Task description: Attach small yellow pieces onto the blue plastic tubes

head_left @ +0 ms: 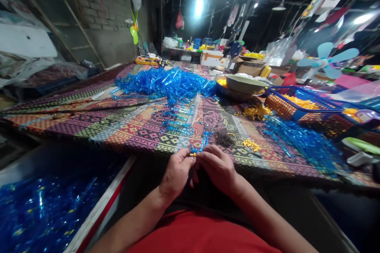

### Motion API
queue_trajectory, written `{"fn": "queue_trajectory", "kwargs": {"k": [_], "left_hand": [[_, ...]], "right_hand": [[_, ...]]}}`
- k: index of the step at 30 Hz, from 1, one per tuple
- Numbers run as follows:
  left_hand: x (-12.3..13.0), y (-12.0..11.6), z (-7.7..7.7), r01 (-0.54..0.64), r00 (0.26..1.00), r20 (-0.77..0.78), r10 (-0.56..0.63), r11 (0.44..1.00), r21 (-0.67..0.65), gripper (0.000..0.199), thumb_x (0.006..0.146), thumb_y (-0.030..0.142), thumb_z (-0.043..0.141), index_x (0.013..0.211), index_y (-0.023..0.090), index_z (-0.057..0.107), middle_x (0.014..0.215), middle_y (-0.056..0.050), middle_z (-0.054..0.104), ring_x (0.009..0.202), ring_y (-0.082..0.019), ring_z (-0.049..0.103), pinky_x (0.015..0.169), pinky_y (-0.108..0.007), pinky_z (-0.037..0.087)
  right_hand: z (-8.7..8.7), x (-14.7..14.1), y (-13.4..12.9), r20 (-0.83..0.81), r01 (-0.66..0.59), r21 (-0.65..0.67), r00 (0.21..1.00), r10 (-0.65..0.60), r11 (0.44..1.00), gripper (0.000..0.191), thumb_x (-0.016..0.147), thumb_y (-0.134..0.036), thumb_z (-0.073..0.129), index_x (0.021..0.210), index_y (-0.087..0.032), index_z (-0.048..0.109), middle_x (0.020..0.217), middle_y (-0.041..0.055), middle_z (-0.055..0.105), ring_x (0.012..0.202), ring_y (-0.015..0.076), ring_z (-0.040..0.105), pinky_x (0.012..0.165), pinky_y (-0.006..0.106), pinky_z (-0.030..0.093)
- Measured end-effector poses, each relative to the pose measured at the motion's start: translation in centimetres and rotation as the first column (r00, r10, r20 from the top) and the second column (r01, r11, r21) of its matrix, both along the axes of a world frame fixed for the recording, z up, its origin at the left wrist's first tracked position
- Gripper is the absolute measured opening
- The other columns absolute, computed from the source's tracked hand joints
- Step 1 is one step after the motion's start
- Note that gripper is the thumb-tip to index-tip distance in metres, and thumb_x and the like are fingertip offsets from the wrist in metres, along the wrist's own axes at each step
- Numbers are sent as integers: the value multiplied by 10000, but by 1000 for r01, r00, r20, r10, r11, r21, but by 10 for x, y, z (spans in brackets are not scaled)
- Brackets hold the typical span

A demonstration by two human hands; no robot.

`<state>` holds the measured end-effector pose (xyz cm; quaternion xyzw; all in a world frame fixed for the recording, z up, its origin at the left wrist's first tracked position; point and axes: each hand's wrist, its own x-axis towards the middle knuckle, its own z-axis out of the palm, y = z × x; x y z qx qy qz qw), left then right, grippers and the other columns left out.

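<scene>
My left hand and my right hand meet at the table's front edge, fingers pinched together. Between the fingertips shows a small yellow plastic piece, joined to or touching a clear blue plastic part. The left thumb and forefinger grip the yellow piece. My right fingers close against the blue part, and their exact hold is partly hidden. Just beyond the hands lie a little heap of tiny dark pieces and a scatter of small yellow pieces.
A large pile of blue plastic parts covers the middle of the patterned cloth. More blue parts lie at right, near a blue basket and a metal bowl. Below left stands a bin of blue pieces.
</scene>
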<state>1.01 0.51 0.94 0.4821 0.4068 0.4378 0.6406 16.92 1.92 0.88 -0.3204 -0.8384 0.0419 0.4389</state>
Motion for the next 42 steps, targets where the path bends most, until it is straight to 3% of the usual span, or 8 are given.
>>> {"fn": "queue_trajectory", "kwargs": {"k": [4, 9, 17, 22, 26, 33, 39, 42], "left_hand": [[5, -3, 3, 15, 1000, 16, -14, 1000, -23, 166, 796, 261, 444, 855, 149, 550, 446, 41, 510, 319, -84, 430, 322, -172, 333], [10, -5, 7, -20, 1000, -14, 21, 998, 63, 215, 824, 275, 432, 950, 154, 557, 520, 35, 530, 396, -86, 458, 362, -174, 369], [16, -5, 5, -86, 991, -92, 92, 994, 66, 149, 825, 292, 439, 846, 172, 524, 486, 63, 476, 359, -76, 422, 344, -171, 338], [15, -4, 2, -77, 988, -128, 86, 994, 72, 166, 830, 306, 424, 762, 173, 496, 446, 54, 484, 348, -85, 446, 345, -175, 334], [14, -4, -1, -102, 984, -142, 111, 992, 72, 147, 821, 283, 412, 759, 176, 492, 435, 54, 496, 331, -89, 442, 329, -178, 325], [13, -2, 0, -111, 979, -162, 121, 991, 69, 143, 816, 264, 404, 741, 174, 486, 414, 59, 480, 307, -85, 426, 317, -173, 309], [16, -10, 1, -118, 986, -115, 124, 992, 51, 140, 802, 282, 431, 750, 171, 498, 438, 55, 494, 329, -86, 442, 328, -174, 327], [16, -11, 1, -158, 974, -153, 165, 986, 55, 130, 794, 276, 436, 755, 174, 506, 435, 58, 491, 323, -89, 440, 318, -175, 322]], "right_hand": [[-1, 0, -1, 78, 10, 16, 997, -11, 1000, 167, 861, -81, 449, 903, -172, 582, 731, 46, 537, 645, 133, 497, 552, 248, 451], [-1, -1, -3, 49, 59, 47, 997, -61, 997, 148, 865, -77, 431, 835, -161, 549, 717, 41, 514, 637, 127, 487, 552, 239, 447], [-2, -2, -2, -9, 80, 9, 997, -80, 997, 163, 873, -93, 430, 807, -175, 554, 683, 31, 537, 645, 137, 510, 585, 257, 465], [3, 0, 2, -50, 108, 35, 993, -107, 993, 131, 860, -122, 487, 911, -179, 594, 778, 55, 569, 703, 141, 547, 606, 251, 480], [3, 0, 7, 86, 74, 18, 993, -75, 997, 162, 871, -132, 470, 883, -186, 623, 732, 30, 544, 588, 100, 510, 508, 199, 428], [-4, -1, 9, -68, 64, -33, 996, -66, 997, 138, 860, -138, 504, 909, -178, 626, 773, 44, 562, 669, 119, 546, 590, 232, 471], [-1, 5, 8, 92, 27, 36, 995, -30, 999, 163, 856, -122, 487, 845, -174, 641, 757, 45, 552, 627, 108, 522, 529, 205, 432], [2, 5, 8, 74, 2, 26, 997, -3, 1000, 166, 868, -141, 479, 874, -179, 641, 771, 49, 577, 639, 108, 539, 548, 208, 455]]}}
